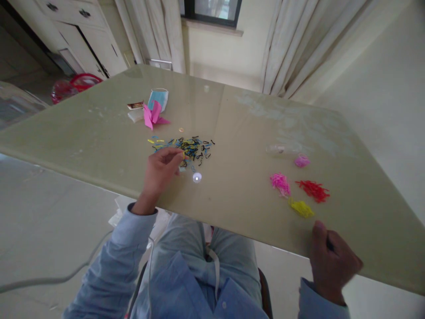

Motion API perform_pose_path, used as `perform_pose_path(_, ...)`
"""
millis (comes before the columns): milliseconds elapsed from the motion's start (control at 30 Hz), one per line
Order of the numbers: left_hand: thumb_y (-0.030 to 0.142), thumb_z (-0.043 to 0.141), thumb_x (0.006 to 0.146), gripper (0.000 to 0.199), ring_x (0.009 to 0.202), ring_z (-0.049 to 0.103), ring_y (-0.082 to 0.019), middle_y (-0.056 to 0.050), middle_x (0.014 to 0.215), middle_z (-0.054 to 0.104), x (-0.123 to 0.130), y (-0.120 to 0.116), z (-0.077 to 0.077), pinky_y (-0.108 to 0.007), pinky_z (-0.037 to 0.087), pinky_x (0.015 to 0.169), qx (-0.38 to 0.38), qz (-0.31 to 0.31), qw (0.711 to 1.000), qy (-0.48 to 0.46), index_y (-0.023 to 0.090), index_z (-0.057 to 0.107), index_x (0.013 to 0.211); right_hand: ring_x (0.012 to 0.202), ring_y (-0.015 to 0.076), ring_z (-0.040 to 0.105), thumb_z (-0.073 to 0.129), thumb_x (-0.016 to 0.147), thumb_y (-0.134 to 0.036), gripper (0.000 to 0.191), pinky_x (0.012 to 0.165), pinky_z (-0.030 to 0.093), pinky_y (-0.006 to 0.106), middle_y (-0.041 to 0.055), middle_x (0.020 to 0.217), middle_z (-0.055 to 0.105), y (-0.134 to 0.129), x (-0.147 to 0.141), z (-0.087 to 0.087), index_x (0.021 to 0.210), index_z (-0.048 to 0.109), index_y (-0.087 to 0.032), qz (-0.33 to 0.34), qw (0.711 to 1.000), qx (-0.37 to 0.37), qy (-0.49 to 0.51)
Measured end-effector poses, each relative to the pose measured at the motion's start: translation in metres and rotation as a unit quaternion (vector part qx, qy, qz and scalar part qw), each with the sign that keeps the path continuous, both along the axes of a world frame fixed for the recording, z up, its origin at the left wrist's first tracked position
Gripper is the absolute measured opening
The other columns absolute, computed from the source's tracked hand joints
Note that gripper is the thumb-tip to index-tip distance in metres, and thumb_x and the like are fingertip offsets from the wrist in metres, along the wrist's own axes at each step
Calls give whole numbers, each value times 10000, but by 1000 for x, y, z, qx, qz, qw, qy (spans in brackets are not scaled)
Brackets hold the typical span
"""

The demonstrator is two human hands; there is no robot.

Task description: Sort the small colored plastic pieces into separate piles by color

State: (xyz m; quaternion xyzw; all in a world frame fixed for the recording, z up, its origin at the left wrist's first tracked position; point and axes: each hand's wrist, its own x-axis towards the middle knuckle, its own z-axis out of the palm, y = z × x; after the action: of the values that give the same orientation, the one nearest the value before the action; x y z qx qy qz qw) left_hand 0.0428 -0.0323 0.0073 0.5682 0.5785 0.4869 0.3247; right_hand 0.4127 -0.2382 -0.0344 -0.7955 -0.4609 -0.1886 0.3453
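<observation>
My left hand [162,170] is at the near edge of a mixed pile of small black, blue and yellow bands [191,147], its thumb and forefinger pinched on a small yellow band [183,155]. My right hand [334,261] is curled at the table's front edge on the right; whatever its fingers may hold is hidden. Just beyond it lies a yellow pile [301,208], with a red pile [314,190] and a pink pile [280,184] behind. Farther back is a purplish-pink bunch [302,161].
At the back left of the table [232,204] are a pink folded paper shape [154,116], a blue face mask [158,99] and a small card [135,106]. A clear container [280,149] lies right of centre. A shiny round spot shows near my left hand.
</observation>
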Motion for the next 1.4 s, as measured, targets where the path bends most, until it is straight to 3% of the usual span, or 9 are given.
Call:
perform_pose_path(100,350,638,806,234,456,524,-88,-40,792,749,6,-1,1,-210,412,441,24,7,999,22,157,733,901,491,83,280,584,912,-400,489,528,275,260,-55,503,332,0,-2,2,513,380,-205,6,1000,8,4)
perform_pose_path(333,282,580,858,228,633,624,-148,-52,876,767,-7,21,-8,-254,461,641,92,70,958,262,183,769,937,494,88,271,588,909,-386,475,520,270,255,-52,512,336,0,-3,2,523,376,-210,6,1000,10,11)
perform_pose_path(667,314,686,767,247,553,573,-106,-33,841,746,-17,33,-4,-202,426,511,45,59,989,131,183,780,955,480,79,268,608,912,-349,474,525,276,255,-54,506,357,-1,1,-1,518,390,-201,21,999,22,-16)
perform_pose_path(900,311,738,735,261,443,496,-65,-15,726,703,-12,29,0,-188,355,411,4,49,999,-12,157,779,942,480,81,274,597,912,-360,485,525,270,259,-58,503,328,-1,-1,1,514,365,-209,16,1000,18,-13)
perform_pose_path(1000,281,785,701,222,424,450,-48,17,635,648,-7,21,1,-178,322,393,-18,7,992,-129,157,772,884,482,82,268,592,912,-375,493,524,268,259,-59,502,318,0,-2,2,514,351,-213,8,1000,10,-3)
perform_pose_path(1100,239,851,649,217,435,450,-38,42,597,602,1,9,6,-153,312,383,-79,-72,950,-293,165,750,827,487,84,267,594,907,-378,490,525,269,258,-58,502,326,0,-1,1,513,354,-213,9,1000,11,-1)
perform_pose_path(1233,149,913,565,328,461,440,-5,59,705,633,15,-12,15,-109,337,396,-183,-156,823,-515,181,710,821,484,84,279,582,908,-374,482,523,271,255,-59,501,328,0,1,-1,510,363,-211,15,1000,11,-9)
perform_pose_path(1300,117,908,580,344,472,443,1,61,742,644,26,-22,18,-100,340,402,-211,-173,776,-569,184,698,844,488,85,288,574,914,-376,476,522,276,250,-60,507,325,-1,0,-1,518,367,-210,15,1000,9,-4)
perform_pose_path(1400,130,882,650,300,472,431,1,58,742,635,45,-37,20,-103,332,404,-247,-191,734,-603,186,691,875,495,85,279,573,916,-387,486,518,272,248,-66,514,299,0,-1,1,525,344,-213,10,1000,7,5)
